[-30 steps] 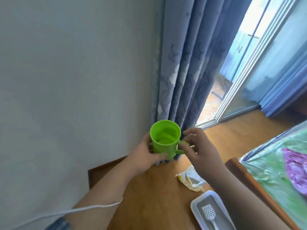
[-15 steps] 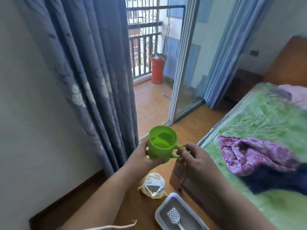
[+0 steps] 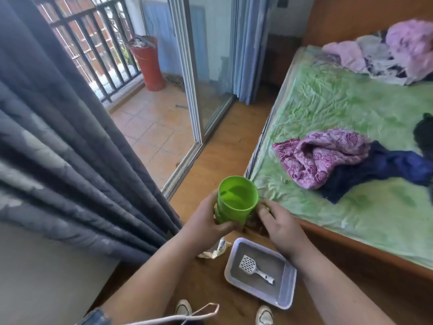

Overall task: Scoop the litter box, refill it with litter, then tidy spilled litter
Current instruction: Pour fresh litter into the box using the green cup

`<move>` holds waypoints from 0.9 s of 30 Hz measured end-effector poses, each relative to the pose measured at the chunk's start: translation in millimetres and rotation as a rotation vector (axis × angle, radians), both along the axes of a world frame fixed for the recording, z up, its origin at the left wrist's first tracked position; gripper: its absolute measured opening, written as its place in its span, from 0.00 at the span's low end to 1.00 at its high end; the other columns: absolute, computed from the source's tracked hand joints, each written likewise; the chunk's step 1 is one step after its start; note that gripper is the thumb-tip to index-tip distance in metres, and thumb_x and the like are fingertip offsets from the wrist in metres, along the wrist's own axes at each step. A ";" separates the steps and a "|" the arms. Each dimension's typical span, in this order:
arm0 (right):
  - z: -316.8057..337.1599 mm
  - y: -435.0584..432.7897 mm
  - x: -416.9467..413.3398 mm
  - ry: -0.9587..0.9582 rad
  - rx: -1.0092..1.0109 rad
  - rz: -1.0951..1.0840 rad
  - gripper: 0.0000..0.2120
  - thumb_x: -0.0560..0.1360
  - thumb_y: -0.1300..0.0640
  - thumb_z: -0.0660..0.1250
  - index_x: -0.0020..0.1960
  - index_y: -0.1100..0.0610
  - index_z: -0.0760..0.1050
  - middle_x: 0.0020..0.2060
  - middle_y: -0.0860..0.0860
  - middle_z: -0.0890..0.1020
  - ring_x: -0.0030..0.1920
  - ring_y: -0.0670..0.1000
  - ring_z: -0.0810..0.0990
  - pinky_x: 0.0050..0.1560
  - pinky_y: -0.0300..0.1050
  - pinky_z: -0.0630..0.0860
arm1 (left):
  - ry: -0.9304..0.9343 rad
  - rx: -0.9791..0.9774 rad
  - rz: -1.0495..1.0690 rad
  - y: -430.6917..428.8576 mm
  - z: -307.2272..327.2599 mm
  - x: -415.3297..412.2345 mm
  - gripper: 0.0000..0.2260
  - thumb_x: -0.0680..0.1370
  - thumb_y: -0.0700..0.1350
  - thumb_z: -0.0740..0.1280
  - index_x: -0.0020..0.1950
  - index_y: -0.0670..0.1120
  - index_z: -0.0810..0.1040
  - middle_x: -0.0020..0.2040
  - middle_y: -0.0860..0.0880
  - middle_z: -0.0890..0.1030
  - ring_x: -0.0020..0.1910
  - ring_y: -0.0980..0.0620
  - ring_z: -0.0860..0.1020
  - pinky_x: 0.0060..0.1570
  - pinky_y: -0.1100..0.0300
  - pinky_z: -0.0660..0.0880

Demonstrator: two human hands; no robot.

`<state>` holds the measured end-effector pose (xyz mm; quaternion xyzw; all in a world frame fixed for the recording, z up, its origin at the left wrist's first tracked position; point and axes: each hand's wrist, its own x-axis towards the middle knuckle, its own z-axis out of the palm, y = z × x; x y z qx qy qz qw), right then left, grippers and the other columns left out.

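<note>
Green cup (image 3: 236,202) held mid-frame
Left hand (image 3: 206,221) fingers wrap it; right hand (image 3: 281,226) fingers curl at its side, grip unclear.

this is a bedroom in a home. a wide bed (image 3: 339,109) with a crumpled green sheet and a wooden frame fills the right side, with loose clothes (image 3: 321,158) heaped on it. heavy grey curtains (image 3: 70,160) hang beside a sliding glass door (image 3: 187,66), which opens onto a tiled balcony (image 3: 154,127) with a dark railing (image 3: 98,50) and a red bin (image 3: 150,64). a litter box (image 3: 288,287) sits on the wooden floor (image 3: 222,146) by the bed.
</note>
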<state>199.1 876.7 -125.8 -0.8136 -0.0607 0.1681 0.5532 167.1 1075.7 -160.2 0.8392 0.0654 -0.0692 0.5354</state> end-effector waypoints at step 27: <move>-653.5 102.9 64.9 0.178 -0.351 -0.030 0.22 0.75 0.41 0.55 0.40 0.62 0.67 0.36 0.62 0.75 0.41 0.61 0.75 0.46 0.58 0.72 | 0.597 0.563 -0.119 115.5 -636.8 48.7 0.13 0.79 0.47 0.61 0.61 0.58 0.76 0.50 0.54 0.79 0.43 0.55 0.77 0.42 0.59 0.74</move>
